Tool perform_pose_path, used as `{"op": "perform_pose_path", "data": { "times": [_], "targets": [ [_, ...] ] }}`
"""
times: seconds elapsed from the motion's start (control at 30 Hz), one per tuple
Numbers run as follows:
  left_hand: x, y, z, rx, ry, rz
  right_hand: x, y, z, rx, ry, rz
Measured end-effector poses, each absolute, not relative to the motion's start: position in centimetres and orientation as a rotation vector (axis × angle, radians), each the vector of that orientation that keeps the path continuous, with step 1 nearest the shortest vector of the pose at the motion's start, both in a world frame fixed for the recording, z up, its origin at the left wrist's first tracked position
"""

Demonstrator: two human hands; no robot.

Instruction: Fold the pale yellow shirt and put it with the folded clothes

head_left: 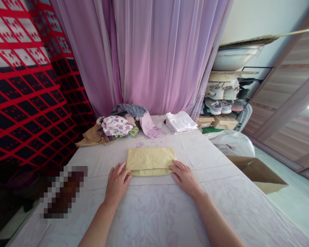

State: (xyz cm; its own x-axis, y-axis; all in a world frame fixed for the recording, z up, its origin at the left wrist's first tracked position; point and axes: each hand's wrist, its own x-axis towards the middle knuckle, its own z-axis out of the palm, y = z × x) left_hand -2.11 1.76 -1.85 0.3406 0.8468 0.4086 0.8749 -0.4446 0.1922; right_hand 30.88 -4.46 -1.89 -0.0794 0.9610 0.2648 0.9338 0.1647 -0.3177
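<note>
A pale yellow cloth (151, 159), folded into a flat rectangle, lies on the sheet-covered bed in front of me. Its near edge shows a second layer below the upper fold. My left hand (117, 181) has its thumb and forefinger closed on the near left corner. At the near right corner, my right hand (185, 178) holds the cloth the same way, its other fingers resting along the end. The kind of garment cannot be made out from this fold.
A loose heap of clothes (117, 126) lies at the far left, beside a neat white folded stack (181, 122). Purple curtains (154, 58) hang behind. Off the right edge stand an open cardboard box (260, 171) and a shoe rack (221, 92).
</note>
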Motion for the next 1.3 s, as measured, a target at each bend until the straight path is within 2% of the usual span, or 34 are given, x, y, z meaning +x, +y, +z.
{"op": "perform_pose_path", "data": {
  "times": [0.17,0.7,1.0,1.2,1.3],
  "targets": [
    [-3.4,2.4,-1.2,-2.644,-1.527,-0.599,31.3,-4.1,-1.8,-1.76,-2.086,0.116],
    [-3.8,1.4,0.5,-2.697,-1.38,-0.674,31.3,-4.7,-0.6,-1.755,-2.048,0.136],
    [-4.4,-0.5,1.7,-2.872,-1.413,-0.587,31.0,-6.2,1.5,-1.753,-2.169,0.272],
    [0.0,3.0,2.7,-2.739,-1.566,-0.768,27.9,-3.3,4.0,-1.866,-2.063,0.293],
    [3.9,5.0,1.4,-2.698,-1.674,-0.628,24.4,-0.4,3.5,-1.802,-2.044,0.258]
  ]
}}
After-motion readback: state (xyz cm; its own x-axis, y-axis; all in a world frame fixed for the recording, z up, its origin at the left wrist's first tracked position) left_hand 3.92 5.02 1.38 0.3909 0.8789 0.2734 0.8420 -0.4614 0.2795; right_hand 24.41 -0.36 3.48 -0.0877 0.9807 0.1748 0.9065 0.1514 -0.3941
